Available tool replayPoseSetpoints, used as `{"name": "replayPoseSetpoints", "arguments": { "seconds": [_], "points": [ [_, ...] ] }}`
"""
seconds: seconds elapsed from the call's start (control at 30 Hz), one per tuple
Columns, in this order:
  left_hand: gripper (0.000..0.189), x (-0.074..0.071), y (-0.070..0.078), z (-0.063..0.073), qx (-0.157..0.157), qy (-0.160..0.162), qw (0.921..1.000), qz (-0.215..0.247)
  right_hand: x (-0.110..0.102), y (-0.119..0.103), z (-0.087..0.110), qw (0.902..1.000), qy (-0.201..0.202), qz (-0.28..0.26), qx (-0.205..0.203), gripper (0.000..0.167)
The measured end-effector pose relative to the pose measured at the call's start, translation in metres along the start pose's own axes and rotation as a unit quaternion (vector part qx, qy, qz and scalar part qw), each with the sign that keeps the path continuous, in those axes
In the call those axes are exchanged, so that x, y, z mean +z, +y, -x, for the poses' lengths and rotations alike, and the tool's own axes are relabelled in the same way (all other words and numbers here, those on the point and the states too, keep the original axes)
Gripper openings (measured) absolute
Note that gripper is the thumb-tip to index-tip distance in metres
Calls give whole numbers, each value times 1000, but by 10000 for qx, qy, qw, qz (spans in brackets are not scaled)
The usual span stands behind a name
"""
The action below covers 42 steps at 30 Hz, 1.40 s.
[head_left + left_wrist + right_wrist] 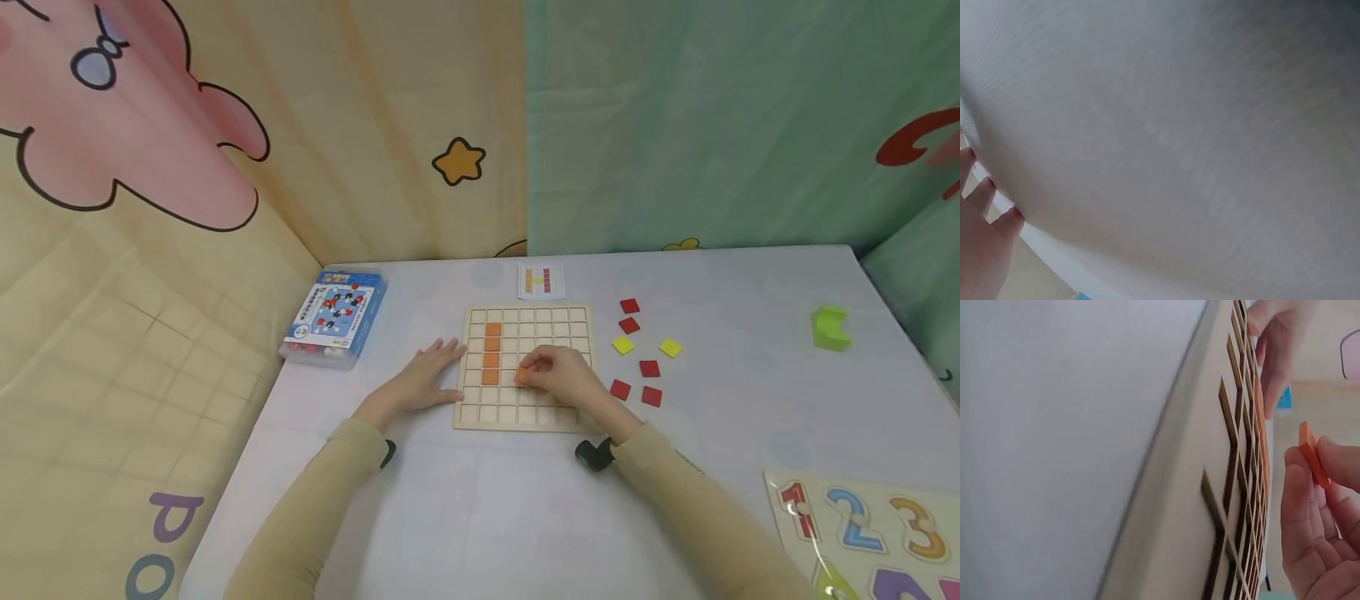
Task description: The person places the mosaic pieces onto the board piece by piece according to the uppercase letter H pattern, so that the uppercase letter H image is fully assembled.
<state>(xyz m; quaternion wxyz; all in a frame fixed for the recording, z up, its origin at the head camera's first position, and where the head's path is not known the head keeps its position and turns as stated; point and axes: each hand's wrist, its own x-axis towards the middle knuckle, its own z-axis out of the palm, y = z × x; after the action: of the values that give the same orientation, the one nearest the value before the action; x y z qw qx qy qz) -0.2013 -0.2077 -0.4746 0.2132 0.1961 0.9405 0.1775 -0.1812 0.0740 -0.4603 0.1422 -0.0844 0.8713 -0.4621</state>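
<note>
A pale wooden grid board (555,417) lies on the table, with several orange square tiles (491,360) in one column near its left side. My right hand (558,372) pinches another orange tile (1314,455) between thumb and fingers over the middle of the board. In the right wrist view that tile is tilted and held above the grid. My left hand (423,377) lies flat with fingers spread, its fingertips and thumb at the board's left edge. The left wrist view catches only part of this hand's fingers (1007,222) beside the white table surface.
Right of the board lie several red tiles (649,368) and two yellow tiles (671,347). A small pattern card (542,282) sits behind the board. A blue-labelled plastic box (333,317) stands back left, a green piece (830,328) far right, a number puzzle (862,517) front right.
</note>
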Motion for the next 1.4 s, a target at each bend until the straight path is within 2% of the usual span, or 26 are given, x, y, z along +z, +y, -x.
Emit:
{"name": "replayPoseSetpoints", "arguments": {
  "seconds": [0.13,0.3,0.5,0.6,0.97,1.23,1.4],
  "points": [
    [88,0,0,0,1,-26,10000,-8,21,-15,-5,9998,-177,34,-64,17],
    [87,-2,1,1,70,-24,10000,-2,38,-25,-10,9993,-202,199,-250,11],
    [86,-1,1,0,102,-15,9999,-20,51,-27,-13,9941,-255,918,-520,7],
    [86,-1,1,-1,91,-5,10000,-5,51,-31,-12,9910,-295,1175,-570,6],
    [86,-1,-1,0,94,9,10000,0,51,-32,-11,9853,-197,1542,-712,3],
    [87,0,-2,-1,56,17,10000,52,48,-30,-10,9868,-315,1395,-758,4],
    [87,0,-2,-1,65,-6,10000,31,29,-18,-7,9940,-291,897,-558,11]
  ]
}}
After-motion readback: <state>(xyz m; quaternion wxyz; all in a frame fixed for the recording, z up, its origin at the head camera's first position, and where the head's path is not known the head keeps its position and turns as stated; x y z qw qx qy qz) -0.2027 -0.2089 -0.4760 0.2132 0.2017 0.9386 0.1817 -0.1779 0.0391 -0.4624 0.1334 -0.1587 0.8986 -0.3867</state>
